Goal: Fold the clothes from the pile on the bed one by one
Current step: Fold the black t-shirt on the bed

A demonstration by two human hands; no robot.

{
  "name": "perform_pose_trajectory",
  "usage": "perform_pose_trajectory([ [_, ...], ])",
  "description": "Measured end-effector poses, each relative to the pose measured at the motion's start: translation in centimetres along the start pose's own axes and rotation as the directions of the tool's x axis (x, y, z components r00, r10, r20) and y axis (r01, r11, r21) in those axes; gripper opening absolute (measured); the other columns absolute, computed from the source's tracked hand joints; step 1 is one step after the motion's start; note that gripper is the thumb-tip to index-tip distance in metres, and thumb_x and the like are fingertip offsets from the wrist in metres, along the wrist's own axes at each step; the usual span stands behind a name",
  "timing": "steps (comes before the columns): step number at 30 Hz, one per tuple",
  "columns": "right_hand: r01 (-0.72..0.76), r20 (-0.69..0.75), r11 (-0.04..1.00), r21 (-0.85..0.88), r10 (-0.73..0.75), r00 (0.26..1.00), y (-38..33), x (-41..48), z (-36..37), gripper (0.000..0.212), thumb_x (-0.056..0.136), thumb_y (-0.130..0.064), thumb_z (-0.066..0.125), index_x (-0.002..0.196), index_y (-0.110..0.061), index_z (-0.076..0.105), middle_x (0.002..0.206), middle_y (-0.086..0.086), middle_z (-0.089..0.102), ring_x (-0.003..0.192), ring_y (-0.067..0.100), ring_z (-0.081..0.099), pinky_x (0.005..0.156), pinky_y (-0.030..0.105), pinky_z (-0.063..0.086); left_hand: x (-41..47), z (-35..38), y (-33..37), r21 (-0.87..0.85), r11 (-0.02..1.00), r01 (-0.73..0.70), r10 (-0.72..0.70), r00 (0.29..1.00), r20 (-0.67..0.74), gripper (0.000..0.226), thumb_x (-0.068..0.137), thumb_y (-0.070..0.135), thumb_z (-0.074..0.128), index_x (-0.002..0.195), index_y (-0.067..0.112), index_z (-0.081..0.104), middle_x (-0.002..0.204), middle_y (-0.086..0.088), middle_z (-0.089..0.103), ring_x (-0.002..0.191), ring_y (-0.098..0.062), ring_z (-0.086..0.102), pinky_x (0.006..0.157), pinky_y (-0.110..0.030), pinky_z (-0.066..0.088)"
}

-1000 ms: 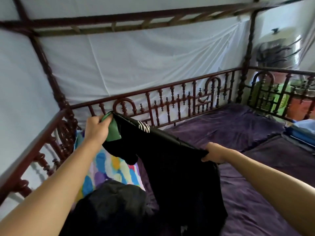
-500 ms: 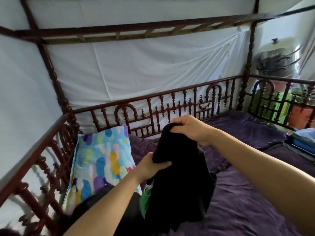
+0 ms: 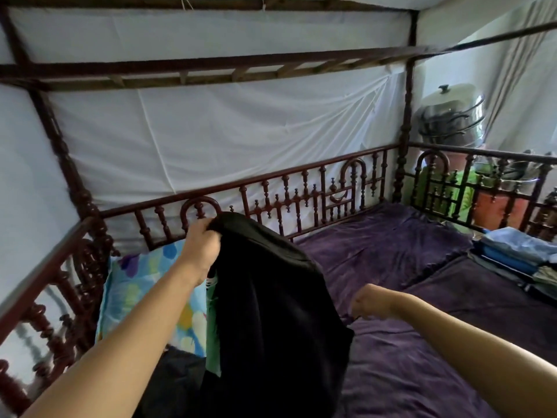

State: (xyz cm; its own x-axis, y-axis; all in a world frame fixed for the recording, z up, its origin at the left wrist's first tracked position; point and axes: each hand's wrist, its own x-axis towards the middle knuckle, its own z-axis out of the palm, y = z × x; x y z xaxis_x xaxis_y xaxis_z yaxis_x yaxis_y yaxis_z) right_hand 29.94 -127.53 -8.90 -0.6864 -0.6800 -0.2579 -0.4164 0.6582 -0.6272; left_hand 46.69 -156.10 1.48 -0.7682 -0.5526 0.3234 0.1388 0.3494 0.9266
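- Since half a second ago: left hand (image 3: 201, 242) has risen to the garment's top edge; right hand (image 3: 369, 301) has let go of that edge and dropped low toward 3 o'clock.
- Black garment (image 3: 271, 312): hangs in the air over the bed (image 3: 391, 251), doubled over, long axis near vertical from 12 to 6 o'clock. A green lining or inner layer (image 3: 213, 336) shows along its 9 o'clock edge.
- Left hand: fingers clenched on the bunched top fold, at the garment's 11 o'clock corner. It carries the whole weight.
- Right hand: loosely curled, knuckles up, just beside the garment's lower 3 o'clock edge. Contact with the cloth cannot be told; it may be pinching a dark corner or nothing.
- Governing relation: the free lower edge lies nearer the right hand, at its 8 o'clock; the left is already committed above. Judged next move: right hand takes the hem or side edge, so the piece can be laid flat.
- Bare purple bedding lies at 3 to 5 o'clock of the hands, a likely laying surface.
- Dark clothes pile (image 3: 174, 384): on the bed at 6 o'clock, below the garment, beside the patterned pillow (image 3: 144, 285).
- Folded stack (image 3: 518, 251): well apart, at 3 o'clock by the rail (image 3: 301, 194).
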Motion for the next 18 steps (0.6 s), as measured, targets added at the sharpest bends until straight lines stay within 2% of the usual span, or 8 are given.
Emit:
perform_pose_trajectory([
  [1,-0.110,0.059,0.970,0.217,0.099,0.993,-0.1,-0.5,0.5,0.016,0.075,-0.014,0.067,0.065,-0.027,0.066,0.063,-0.008,0.061,0.053,0.009,0.062,0.050,0.011,0.041,0.1,-1.4,0.2,-0.002,1.000,-0.017,0.017,0.999,-0.037,0.035,0.082,-0.009,0.041,0.080,0.009,0.071,0.080,-0.009,0.069,0.077,-0.023,0.065,0.073,-0.035,0.050],
  [2,-0.037,-0.121,0.967,0.252,0.069,0.990,0.5,-0.3,0.6,0.014,0.084,-0.011,0.062,0.074,-0.020,0.065,0.074,-0.003,0.066,0.060,0.011,0.065,0.054,0.013,0.045,0.0,-2.5,0.3,0.019,0.999,-0.027,0.028,0.998,-0.059,0.040,0.081,-0.013,0.039,0.081,0.012,0.071,0.081,-0.008,0.069,0.079,-0.021,0.065,0.074,-0.034,0.050],
  [4,-0.098,-0.093,0.887,0.451,0.156,0.983,0.7,0.3,0.3,0.015,0.093,-0.012,0.051,0.081,-0.015,0.061,0.089,0.004,0.071,0.075,0.017,0.067,0.060,0.025,0.045,-0.3,-3.9,0.0,0.078,0.997,-0.002,0.007,0.998,-0.066,0.047,0.079,-0.017,0.035,0.082,0.014,0.069,0.084,-0.009,0.069,0.083,-0.022,0.064,0.076,-0.033,0.049],
  [7,0.045,-0.145,0.910,0.413,0.017,0.989,-2.4,1.5,1.2,0.008,0.089,-0.013,0.066,0.089,-0.017,0.059,0.097,0.009,0.068,0.074,0.011,0.061,0.057,0.020,0.044,-1.1,-3.8,-0.4,0.094,0.993,0.064,-0.060,0.997,-0.045,0.052,0.076,-0.020,0.028,0.085,0.013,0.068,0.088,-0.014,0.068,0.089,-0.027,0.064,0.079,-0.034,0.049],
  [12,0.097,0.090,0.989,0.115,-0.108,0.990,-6.0,4.6,9.3,0.097,0.066,-0.019,0.087,0.145,-0.025,0.032,0.125,-0.008,0.038,0.120,0.014,0.047,0.099,0.032,0.046,-2.1,-3.3,3.1,-0.109,0.993,0.053,-0.054,0.999,-0.003,0.046,0.089,-0.014,0.030,0.084,0.012,0.067,0.075,0.002,0.073,0.074,-0.010,0.069,0.067,-0.021,0.053],
  [14,0.110,0.118,0.967,0.230,-0.140,0.983,-7.0,5.9,12.3,0.075,0.069,-0.011,0.085,0.133,-0.019,0.047,0.112,-0.012,0.053,0.095,0.003,0.055,0.088,0.024,0.049,-1.9,-4.7,4.5,-0.179,0.983,0.039,-0.039,0.999,0.005,0.045,0.092,-0.007,0.034,0.080,0.014,0.072,0.079,0.000,0.074,0.076,-0.011,0.070,0.071,-0.023,0.054],
  [16,0.118,0.139,0.950,0.289,-0.164,0.977,-8.7,6.0,14.0,0.020,0.080,-0.009,0.076,0.091,-0.021,0.064,0.073,-0.020,0.061,0.065,-0.007,0.051,0.066,0.013,0.045,-2.0,-6.7,5.3,-0.242,0.969,0.040,-0.044,0.999,-0.011,0.050,0.093,-0.003,0.035,0.071,0.015,0.076,0.080,-0.002,0.074,0.076,-0.013,0.070,0.073,-0.025,0.055],
  [18,0.123,0.170,0.944,0.306,-0.181,0.969,-10.1,5.7,14.4,0.022,0.089,-0.012,0.068,0.070,-0.021,0.062,0.055,-0.016,0.055,0.049,-0.007,0.046,0.052,0.011,0.039,-2.2,-8.9,5.2,-0.257,0.965,0.051,-0.068,0.996,-0.061,0.046,0.093,-0.002,0.037,0.074,0.013,0.076,0.079,-0.002,0.074,0.077,-0.014,0.070,0.071,-0.023,0.056],
])
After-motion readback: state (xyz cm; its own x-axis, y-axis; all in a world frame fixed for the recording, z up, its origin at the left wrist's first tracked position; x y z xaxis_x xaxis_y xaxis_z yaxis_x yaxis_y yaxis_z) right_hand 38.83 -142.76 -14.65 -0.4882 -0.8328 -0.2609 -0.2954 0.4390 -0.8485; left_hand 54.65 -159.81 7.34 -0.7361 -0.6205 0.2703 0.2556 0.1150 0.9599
